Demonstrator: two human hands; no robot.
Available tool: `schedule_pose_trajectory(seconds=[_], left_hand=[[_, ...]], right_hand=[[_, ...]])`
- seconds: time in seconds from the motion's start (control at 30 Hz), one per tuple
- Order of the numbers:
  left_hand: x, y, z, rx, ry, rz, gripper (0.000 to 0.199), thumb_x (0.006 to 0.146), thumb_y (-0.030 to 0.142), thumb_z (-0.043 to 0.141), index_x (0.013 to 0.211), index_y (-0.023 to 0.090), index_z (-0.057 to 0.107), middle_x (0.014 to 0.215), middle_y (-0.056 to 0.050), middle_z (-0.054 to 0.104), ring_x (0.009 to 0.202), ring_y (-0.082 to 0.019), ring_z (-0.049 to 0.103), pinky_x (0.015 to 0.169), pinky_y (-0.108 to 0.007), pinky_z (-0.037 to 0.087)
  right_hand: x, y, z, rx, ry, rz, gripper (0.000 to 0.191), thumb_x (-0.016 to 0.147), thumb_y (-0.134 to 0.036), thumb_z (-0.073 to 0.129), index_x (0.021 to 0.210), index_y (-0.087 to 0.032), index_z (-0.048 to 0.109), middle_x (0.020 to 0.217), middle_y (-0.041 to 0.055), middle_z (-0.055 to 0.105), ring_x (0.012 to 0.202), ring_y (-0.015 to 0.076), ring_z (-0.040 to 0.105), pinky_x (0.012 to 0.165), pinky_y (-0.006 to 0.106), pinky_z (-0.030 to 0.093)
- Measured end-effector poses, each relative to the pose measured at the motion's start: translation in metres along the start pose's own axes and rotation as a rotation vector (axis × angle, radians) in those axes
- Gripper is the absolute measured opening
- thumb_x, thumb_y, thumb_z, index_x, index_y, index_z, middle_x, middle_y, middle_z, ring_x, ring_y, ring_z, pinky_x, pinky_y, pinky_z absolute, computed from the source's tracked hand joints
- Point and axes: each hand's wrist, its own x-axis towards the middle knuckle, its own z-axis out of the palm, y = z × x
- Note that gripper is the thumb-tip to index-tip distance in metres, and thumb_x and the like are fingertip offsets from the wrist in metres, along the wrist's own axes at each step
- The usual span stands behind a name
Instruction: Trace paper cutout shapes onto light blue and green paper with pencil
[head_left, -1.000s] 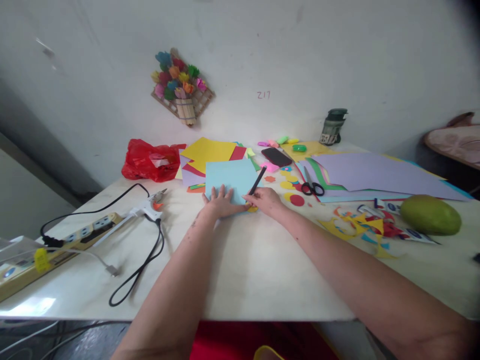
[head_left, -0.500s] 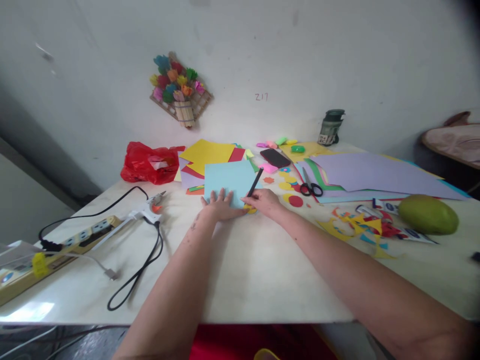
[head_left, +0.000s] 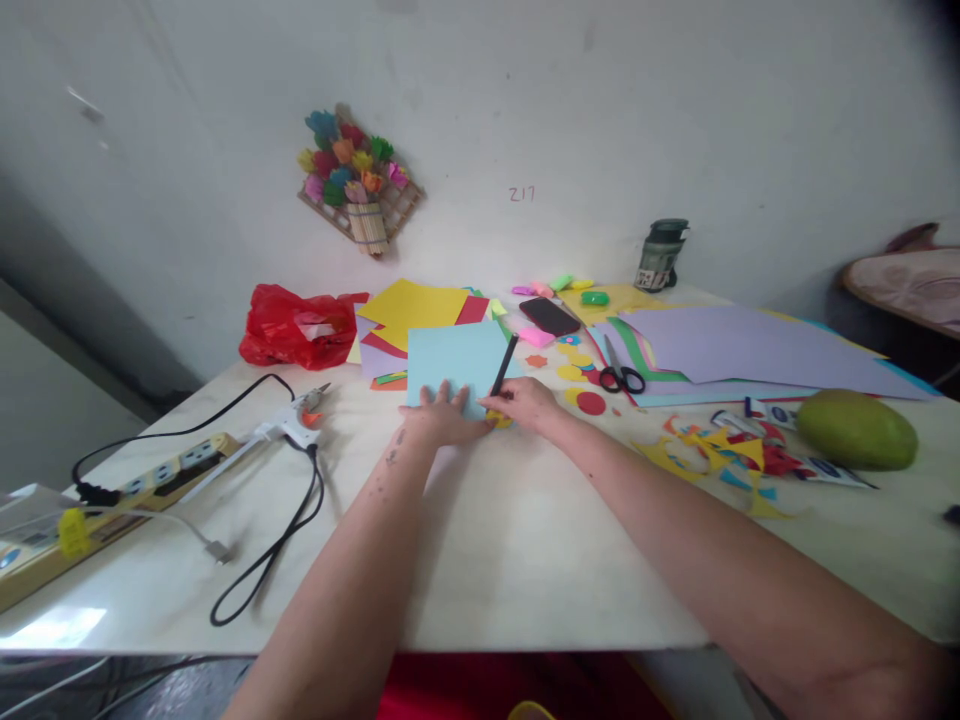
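My left hand (head_left: 444,412) lies flat, fingers spread, on the near edge of a light blue paper sheet (head_left: 459,357) in the middle of the white table (head_left: 495,520). Right beside it, my right hand (head_left: 523,403) grips a black pen (head_left: 503,365) that slants up and away, its tip down at the sheet's near right corner. A small yellow paper piece (head_left: 501,421) peeks out under my right hand.
Behind the sheet lie yellow, red and purple papers (head_left: 412,305), a red plastic bag (head_left: 296,326) and a black phone (head_left: 550,316). Scissors (head_left: 621,372), large pastel sheets (head_left: 742,350), paper scraps (head_left: 720,450) and a green fruit (head_left: 856,430) are right. A glue gun (head_left: 289,427) and power strip (head_left: 135,490) sit left.
The pen has tilted a little more upright and my right hand has crept slightly left along the sheet's edge. The view has shifted a touch; my left hand stays pressed on the paper.
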Motion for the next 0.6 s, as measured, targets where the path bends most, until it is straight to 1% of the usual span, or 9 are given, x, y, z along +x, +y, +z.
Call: schedule_pose_trajectory(seconds=[0.17,0.33,0.6], left_hand=[[0.0008,-0.0001,0.0008,-0.002,-0.009,-0.005,0.087,0.055,0.076,0.024,0.129,0.034,0.004,0.137,0.003,-0.006,0.119,-0.039,-0.008,0.08,-0.064,0.019],[-0.0002,0.0009,0.0004,-0.008,-0.01,-0.012,0.09,0.053,0.077,0.024,0.13,0.033,0.004,0.137,0.003,-0.006,0.118,-0.039,-0.008,0.08,-0.065,0.018],[0.0004,0.0008,0.0002,-0.009,-0.019,-0.009,0.088,0.056,0.075,0.025,0.13,0.033,0.003,0.137,0.002,-0.007,0.118,-0.04,-0.009,0.079,-0.066,0.017]], right_hand=[[0.0007,-0.0016,0.0002,-0.008,-0.012,-0.009,0.041,0.062,-0.059,0.046,0.073,-0.023,0.064,0.065,-0.0011,0.063,0.058,0.0097,0.053,0.048,0.018,0.032],[0.0002,-0.0027,0.0001,-0.028,-0.009,-0.007,0.042,0.061,-0.06,0.046,0.069,-0.023,0.064,0.062,-0.0017,0.062,0.057,0.0094,0.053,0.047,0.018,0.031],[0.0004,-0.0036,-0.0007,-0.045,-0.025,0.002,0.042,0.061,-0.06,0.046,0.07,-0.024,0.064,0.061,-0.0017,0.062,0.057,0.0098,0.053,0.047,0.019,0.031]])
